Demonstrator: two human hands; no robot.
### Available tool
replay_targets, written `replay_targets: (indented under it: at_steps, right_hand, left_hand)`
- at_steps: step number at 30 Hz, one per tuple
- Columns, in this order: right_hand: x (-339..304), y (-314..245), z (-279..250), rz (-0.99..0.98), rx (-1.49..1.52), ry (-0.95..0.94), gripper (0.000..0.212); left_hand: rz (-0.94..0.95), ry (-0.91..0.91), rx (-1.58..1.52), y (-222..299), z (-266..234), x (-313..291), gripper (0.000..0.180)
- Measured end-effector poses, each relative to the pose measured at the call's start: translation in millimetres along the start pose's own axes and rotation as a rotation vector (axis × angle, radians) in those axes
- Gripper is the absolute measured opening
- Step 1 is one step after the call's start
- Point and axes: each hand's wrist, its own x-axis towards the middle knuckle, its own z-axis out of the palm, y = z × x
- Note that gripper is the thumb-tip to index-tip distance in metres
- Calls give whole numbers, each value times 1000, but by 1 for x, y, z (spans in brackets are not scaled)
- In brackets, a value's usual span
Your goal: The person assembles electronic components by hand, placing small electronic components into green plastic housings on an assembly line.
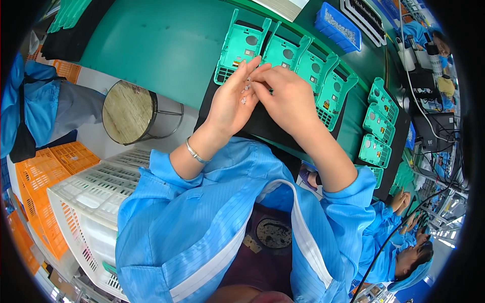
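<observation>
My left hand [233,101] is turned palm up and slightly cupped, fingers stretched out together. A few small whitish pieces [244,100] lie in its palm. Over that palm my right hand [289,96] is closed in a pinch, its thumb and fingertips close to the left fingers. Whatever sits between those fingertips is too small to make out. Just beyond both hands, a row of green plastic housings [245,41] lies on a black mat [206,103]. Each has a round dark opening and a grid of slots; my hands partly cover the nearest ones.
A blue bin [323,24] of small clear parts stands at the back right. More green housings [375,150] lie to the right. Left are a round stool [128,112], white crates [96,194] and orange crates [43,187]. Co-workers in blue sit at the right [384,252].
</observation>
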Motion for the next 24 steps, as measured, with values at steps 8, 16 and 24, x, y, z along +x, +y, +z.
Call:
replay_targets:
  at_steps: [8,16,24]
  right_hand:
    - [17,-6,-2,85,-88,-129,16]
    - [42,51,4,657,188,-157,22]
    - [62,56,14,621,-29,-246,24]
  left_hand:
    - [-19,17,-8,-2,-1,-4,48]
    - [163,145,-48,14,-9,-5,39]
    - [208,187,-101,27,-17,-3,32]
